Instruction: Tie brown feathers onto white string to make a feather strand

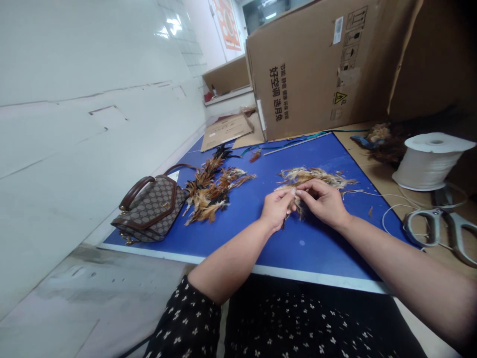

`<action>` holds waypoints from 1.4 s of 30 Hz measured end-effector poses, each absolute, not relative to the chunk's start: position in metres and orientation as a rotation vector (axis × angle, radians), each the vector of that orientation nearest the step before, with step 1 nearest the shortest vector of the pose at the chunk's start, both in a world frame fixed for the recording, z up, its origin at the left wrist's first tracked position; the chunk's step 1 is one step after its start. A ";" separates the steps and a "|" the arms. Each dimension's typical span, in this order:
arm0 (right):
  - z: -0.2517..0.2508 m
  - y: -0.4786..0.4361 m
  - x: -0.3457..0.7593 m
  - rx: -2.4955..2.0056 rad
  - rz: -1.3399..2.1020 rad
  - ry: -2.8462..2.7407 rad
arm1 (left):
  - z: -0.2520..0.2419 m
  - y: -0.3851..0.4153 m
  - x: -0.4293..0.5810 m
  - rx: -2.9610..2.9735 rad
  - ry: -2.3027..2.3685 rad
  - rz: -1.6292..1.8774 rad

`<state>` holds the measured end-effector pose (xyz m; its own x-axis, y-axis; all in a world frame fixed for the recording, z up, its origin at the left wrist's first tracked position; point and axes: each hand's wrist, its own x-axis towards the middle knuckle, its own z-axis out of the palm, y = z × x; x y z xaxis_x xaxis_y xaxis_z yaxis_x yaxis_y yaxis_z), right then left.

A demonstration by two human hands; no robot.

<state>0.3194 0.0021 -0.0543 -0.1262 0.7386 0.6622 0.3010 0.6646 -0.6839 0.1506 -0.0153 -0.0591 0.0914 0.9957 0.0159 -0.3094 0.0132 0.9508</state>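
Observation:
My left hand (275, 208) and my right hand (323, 201) meet over the blue table mat (261, 233), fingers pinched together on a small bunch of pale brown feathers (294, 199). Just behind the hands lies a loose heap of light feathers (316, 175). A white thread (376, 194) runs from near my right hand toward the spool (428, 160). To the left sits a pile of orange, brown and black feathers (212, 191).
A brown patterned handbag (151, 209) rests at the mat's left edge by the white wall. Large scissors (443, 231) lie at the right. A big cardboard box (316, 64) stands behind, with dark feathers (391, 141) beside it.

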 end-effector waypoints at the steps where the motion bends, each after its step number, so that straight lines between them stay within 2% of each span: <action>1: -0.054 0.001 0.320 -0.852 0.468 -1.710 | -0.059 -0.015 0.150 1.023 0.907 1.264; 13: -0.060 0.006 0.322 -0.795 0.608 -1.736 | -0.055 -0.019 0.146 1.042 0.937 1.196; 26: -0.035 0.002 0.338 -0.641 0.639 -1.915 | -0.041 -0.027 0.130 1.169 0.911 0.971; 42: -0.053 0.003 0.327 -0.643 0.468 -1.826 | -0.063 -0.017 0.143 1.125 0.880 1.213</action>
